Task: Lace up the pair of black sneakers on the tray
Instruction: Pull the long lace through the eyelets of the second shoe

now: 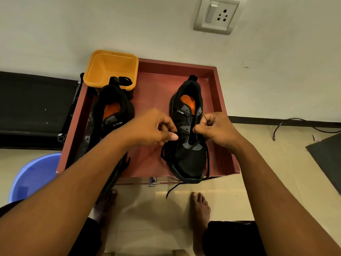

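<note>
At the far left a blue basin (33, 174) sits on the floor, just off the tray (177, 64), and takes no part in the work. On the tray's left half lies the left sneaker (112, 115), heel toward the wall and beside the orange tub (110, 68), its front hidden under the person's forearm; whether it has a lace cannot be told. The left hand (153, 128) reaches across it with fingers curled, thumb and forefinger pinching the lace at the left eyelet row of the right sneaker (188, 130). That shoe stands on the tray's right half, and its long axis runs straight away from the person: toe nearest and overhanging the tray's front rim, heel toward the wall. So the eyelets climb away from both hands, and the shoe lies between them, touching each. The lace (208, 161) hangs slack down both sides of the toe, one end trailing over the rim onto the floor. The right hand (215, 128) is closed in a loose fist at the right eyelet row, gripping a strand, thumb toward the tongue. Both hands are equally near; the next crossing probably goes to whichever holds the free end.
</note>
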`<state>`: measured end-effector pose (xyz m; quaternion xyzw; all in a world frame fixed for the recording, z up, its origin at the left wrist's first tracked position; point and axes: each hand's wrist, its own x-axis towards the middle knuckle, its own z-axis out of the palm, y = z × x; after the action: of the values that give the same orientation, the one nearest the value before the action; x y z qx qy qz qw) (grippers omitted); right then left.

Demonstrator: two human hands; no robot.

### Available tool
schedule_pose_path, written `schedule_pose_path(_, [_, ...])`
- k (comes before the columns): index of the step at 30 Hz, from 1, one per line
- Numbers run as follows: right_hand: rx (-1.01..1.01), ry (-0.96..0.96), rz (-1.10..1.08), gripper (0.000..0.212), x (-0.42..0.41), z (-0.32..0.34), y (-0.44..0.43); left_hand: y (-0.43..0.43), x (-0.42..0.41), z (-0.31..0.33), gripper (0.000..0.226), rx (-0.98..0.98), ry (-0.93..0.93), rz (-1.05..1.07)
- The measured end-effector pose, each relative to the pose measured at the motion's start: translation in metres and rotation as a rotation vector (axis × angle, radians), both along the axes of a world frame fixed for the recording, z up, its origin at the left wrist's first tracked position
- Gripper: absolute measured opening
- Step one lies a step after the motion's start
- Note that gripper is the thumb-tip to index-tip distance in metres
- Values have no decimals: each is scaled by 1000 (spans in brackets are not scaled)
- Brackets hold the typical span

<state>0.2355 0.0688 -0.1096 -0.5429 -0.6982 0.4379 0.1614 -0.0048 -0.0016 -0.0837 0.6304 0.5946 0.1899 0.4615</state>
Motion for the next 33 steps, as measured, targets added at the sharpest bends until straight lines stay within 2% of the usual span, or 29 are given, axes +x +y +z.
schedule_pose_path(2, [-7,5,5,24,0,1,-1,2,-8,1,7,35,66,29])
schedule_pose_path(5, [-15,20,11,22,1,4,-2,4,-30,0,15,-20,254,16])
schedule_pose_path(8, [-15,11,5,23,1,3,-2,0,-20,-3,13,-93,143,6])
schedule_pose_path(11, [-18,9,4,23,1,3,-1,-2,1,-5,3,-68,-22,3])
schedule_pose_path(14, [-39,31,7,21,1,6,-3,4,-21,-6,5,-58,135,23])
schedule_pose_path(16, [-46,39,3,20,1,8,-4,4,-35,-8,8,-120,209,20])
schedule_pose_path(18, [-46,37,-2,21,2,8,-4,-1,-27,-8,8,-166,162,8])
schedule_pose_path(21, [-38,27,0,22,0,8,-4,-4,0,-10,11,-128,-25,15])
schedule_pose_path(24, [-51,43,-3,21,1,8,-4,1,-6,-8,6,-54,57,40])
schedule_pose_path(27, [-70,62,-9,21,2,9,-6,2,-21,-6,11,-85,175,14])
schedule_pose_path(32, [-58,45,-6,22,1,9,-5,-2,3,-3,7,-25,-36,17])
schedule_pose_path(33, [-56,44,-6,22,1,9,-5,0,1,-4,4,3,-11,19])
